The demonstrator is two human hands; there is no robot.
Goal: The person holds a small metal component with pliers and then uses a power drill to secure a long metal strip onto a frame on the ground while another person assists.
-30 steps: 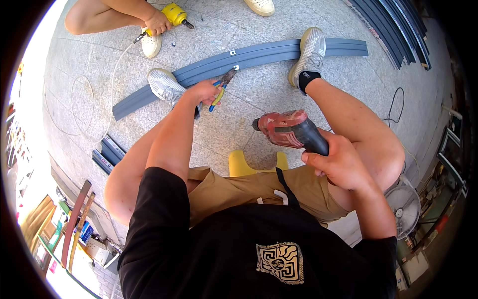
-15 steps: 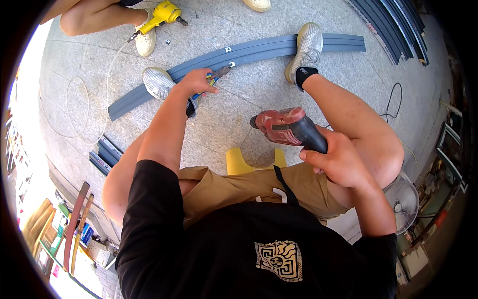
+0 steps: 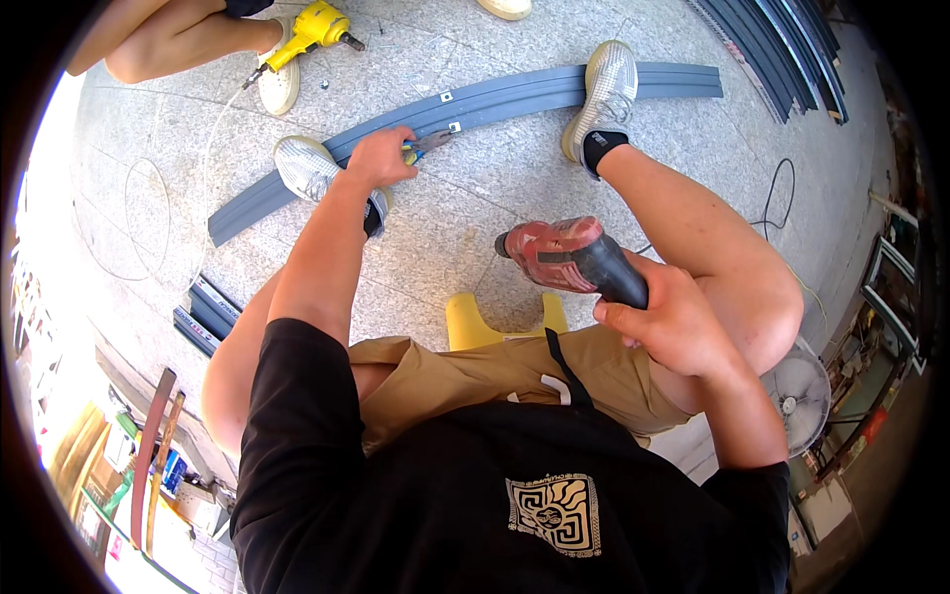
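Note:
Pliers with blue and yellow handles (image 3: 424,148) are gripped in my left hand (image 3: 383,156), their jaws at the near edge of a long grey metal profile (image 3: 515,97). The jaws lie beside a small white square with a dark centre (image 3: 455,128); a second such square (image 3: 446,97) sits at the far edge. My right hand (image 3: 678,317) is wrapped round the black handle of a red and black power drill (image 3: 554,254), held above the floor with its chuck pointing left. Both my shoes (image 3: 606,94) rest on the profile.
A yellow air tool (image 3: 315,30) with a thin hose lies by another person's shoe (image 3: 280,84) at the far left. Grey profiles (image 3: 767,54) are stacked at the far right. Beneath me is a yellow stool (image 3: 473,322); a fan (image 3: 795,401) stands at my right.
My left hand has turned so its fingers close more over the plier handles, while the jaws stay near the white square. The drill stays in my right hand, almost unmoved.

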